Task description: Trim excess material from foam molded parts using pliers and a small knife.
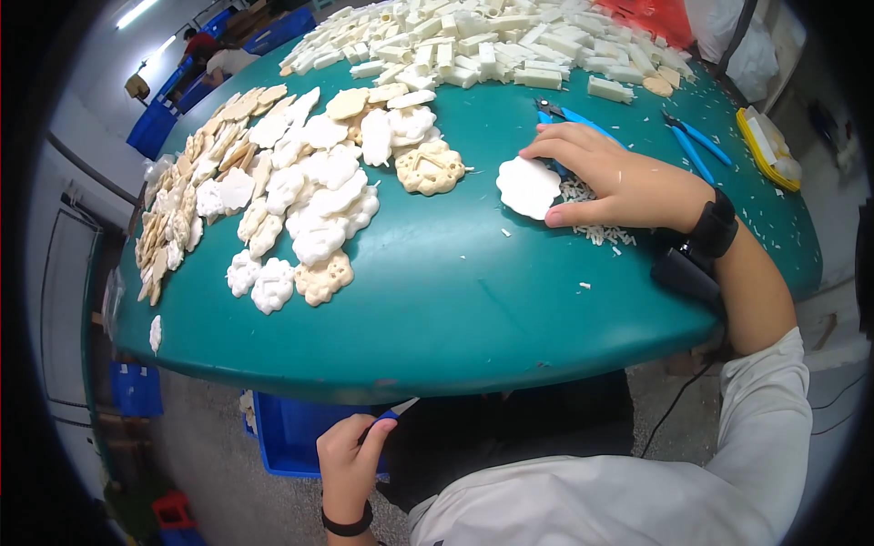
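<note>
My right hand (628,182) is over the right part of the green table (437,300), its thumb and fingers at the edge of a white scalloped flat piece (526,189). Small white trimmings (603,233) are scattered under and beside that hand. Blue-handled cutters (583,120) lie just beyond its fingers. Below the near table edge, my left hand (350,450) is closed round the blue handle of a small knife (391,413), whose blade points up and right. A cream scalloped piece (430,167) with a raised pattern lies left of the white one.
White and cream scalloped pieces (319,196) pile up at the left. Many pale rectangular plastic parts (473,45) heap along the far side. More blue-handled cutters (694,146) and a yellow-rimmed container (767,150) are at the right. A blue bin (287,437) stands under the near edge.
</note>
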`<state>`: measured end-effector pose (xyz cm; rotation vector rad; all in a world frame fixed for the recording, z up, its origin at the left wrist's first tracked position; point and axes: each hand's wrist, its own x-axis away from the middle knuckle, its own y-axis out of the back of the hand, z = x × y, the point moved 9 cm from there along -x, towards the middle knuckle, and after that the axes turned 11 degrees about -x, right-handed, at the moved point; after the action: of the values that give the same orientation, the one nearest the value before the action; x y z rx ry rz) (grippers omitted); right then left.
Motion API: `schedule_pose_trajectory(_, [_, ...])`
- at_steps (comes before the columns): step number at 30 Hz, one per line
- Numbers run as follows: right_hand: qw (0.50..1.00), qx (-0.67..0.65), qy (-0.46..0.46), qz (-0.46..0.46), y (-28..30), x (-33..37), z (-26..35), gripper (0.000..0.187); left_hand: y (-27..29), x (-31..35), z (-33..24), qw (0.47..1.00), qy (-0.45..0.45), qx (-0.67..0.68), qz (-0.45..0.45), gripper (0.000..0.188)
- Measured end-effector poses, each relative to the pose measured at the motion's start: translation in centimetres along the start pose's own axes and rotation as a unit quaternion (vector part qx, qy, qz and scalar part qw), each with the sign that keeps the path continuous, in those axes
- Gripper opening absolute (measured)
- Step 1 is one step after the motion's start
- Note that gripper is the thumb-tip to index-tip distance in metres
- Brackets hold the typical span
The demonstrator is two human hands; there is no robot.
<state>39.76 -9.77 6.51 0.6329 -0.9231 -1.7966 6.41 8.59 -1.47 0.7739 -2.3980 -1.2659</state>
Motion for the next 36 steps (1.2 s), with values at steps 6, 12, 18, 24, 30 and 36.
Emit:
schedule_pose_trajectory(6, [1.0, 0.009, 0.008, -0.005, -0.1, 0.1, -0.1, 0.07, 1.2, 0.5, 3.6, 0.994, 0.072, 0.026, -0.084, 0.023])
schedule_pose_trajectory(12, [1.0, 0.013, 0.002, -0.002, 0.0, 0.2, -0.4, 0.068, 4.2, 3.9, 15.6, 0.964, 0.181, 0.126, -0.149, 0.047])
schedule_pose_trajectory(18, [0.999, 0.035, 0.002, 0.005, 0.1, -0.1, 0.3, 0.069, 0.3, 5.2, 10.5, 0.92, 0.172, 0.339, -0.097, 0.036])
schedule_pose_trajectory(24, [1.0, 0.001, -0.022, 0.015, -0.1, -0.1, 0.1, 0.068, -6.4, 1.9, -0.1, 0.852, 0.148, 0.487, 0.12, 0.025])
schedule_pose_trajectory(30, [0.999, 0.002, -0.025, 0.023, -0.3, -0.1, 0.3, 0.067, -9.2, 0.8, -1.8, 0.763, 0.126, 0.613, 0.165, 0.015])
schedule_pose_trajectory(36, [1.0, 0.014, -0.015, 0.012, 0.1, 0.1, 0.0, 0.067, -9.3, 1.9, -2.1, 0.727, 0.116, 0.657, 0.162, 0.008])
